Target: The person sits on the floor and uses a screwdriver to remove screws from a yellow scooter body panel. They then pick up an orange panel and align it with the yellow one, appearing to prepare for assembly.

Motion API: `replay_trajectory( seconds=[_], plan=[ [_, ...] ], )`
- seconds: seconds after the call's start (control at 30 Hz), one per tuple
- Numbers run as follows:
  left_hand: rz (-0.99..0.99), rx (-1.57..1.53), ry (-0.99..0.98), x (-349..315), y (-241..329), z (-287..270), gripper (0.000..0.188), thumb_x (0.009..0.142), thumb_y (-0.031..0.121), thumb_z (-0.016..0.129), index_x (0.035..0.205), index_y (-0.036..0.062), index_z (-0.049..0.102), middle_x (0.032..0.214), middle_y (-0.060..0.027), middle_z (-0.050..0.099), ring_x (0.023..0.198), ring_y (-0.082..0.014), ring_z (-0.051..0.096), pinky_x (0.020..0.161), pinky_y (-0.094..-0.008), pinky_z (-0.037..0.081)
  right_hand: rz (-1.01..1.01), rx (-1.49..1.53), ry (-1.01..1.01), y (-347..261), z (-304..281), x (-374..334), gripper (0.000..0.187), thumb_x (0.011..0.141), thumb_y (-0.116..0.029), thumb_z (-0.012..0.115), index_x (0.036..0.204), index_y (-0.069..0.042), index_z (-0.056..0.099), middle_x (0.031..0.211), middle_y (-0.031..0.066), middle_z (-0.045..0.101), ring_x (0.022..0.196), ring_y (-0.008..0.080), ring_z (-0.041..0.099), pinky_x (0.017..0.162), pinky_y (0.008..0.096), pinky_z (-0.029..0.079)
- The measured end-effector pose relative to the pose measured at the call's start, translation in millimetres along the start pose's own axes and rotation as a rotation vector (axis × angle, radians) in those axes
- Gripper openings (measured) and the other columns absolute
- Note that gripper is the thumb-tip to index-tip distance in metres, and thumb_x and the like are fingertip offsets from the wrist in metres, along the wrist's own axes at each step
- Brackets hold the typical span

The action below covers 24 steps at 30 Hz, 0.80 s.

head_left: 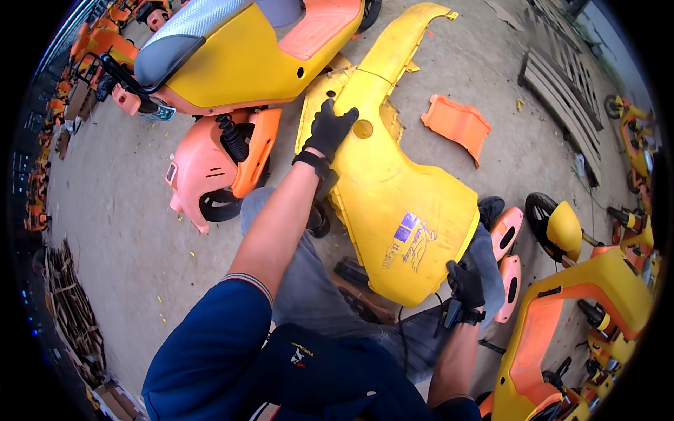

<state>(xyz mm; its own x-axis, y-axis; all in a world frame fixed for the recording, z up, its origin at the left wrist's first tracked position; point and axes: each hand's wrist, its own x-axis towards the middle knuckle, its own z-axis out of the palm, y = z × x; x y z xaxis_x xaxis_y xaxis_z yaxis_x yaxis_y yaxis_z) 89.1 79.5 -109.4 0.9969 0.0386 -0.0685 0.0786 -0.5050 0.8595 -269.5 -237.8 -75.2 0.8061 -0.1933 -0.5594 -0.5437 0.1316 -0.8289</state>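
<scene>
A large yellow scooter body panel, with scuffs and stickers near its wide lower end, lies tilted across my lap and legs. My left hand, in a black glove, grips the panel's left edge below its narrow neck, thumb apart on the outer face. At the lower right corner my right hand, also black-gloved, closes on the rim; its fingertips are partly hidden behind the panel. Black wrist straps with small devices sit on both wrists. A dark cable hangs between the panel's bottom edge and my right wrist.
A yellow and orange scooter stands at the upper left, its pink rear fender close to my left arm. An orange curved panel lies on the concrete floor. Wooden pallets lie right, above a yellow-orange scooter frame.
</scene>
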Motion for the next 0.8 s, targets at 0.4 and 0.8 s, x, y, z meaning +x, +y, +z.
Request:
replay_trajectory(
  seconds=[0.4, 0.8],
  plan=[
    [-0.024, -0.084, -0.367, 3.5, -21.7, 16.7, 0.072, 0.085, 0.037, 0.071, 0.132, -0.0106, 0.045, 0.117, -0.0163, 0.062, 0.099, -0.0181, 0.061, 0.083, -0.0272, 0.049, -0.145, 0.161, -0.127, -64.2, 31.5, -48.3, 0.043, 0.083, -0.004, 0.064, 0.125, 0.003, 0.057, 0.112, 0.0085, 0.066, 0.094, 0.0146, 0.063, 0.082, 0.0276, 0.050],
    [0.216, 0.215, -0.698, -93.1, 83.1, -4.3, 0.076, 0.087, 0.051, 0.064, 0.134, -0.0058, 0.047, 0.132, -0.0249, 0.053, 0.120, -0.0301, 0.055, 0.100, -0.0350, 0.042, -0.482, -0.006, 0.097, -66.1, 43.7, 22.7, 0.035, 0.094, -0.021, 0.061, 0.120, 0.003, 0.057, 0.104, 0.0081, 0.065, 0.091, 0.0139, 0.063, 0.079, 0.0277, 0.050]
  ],
)
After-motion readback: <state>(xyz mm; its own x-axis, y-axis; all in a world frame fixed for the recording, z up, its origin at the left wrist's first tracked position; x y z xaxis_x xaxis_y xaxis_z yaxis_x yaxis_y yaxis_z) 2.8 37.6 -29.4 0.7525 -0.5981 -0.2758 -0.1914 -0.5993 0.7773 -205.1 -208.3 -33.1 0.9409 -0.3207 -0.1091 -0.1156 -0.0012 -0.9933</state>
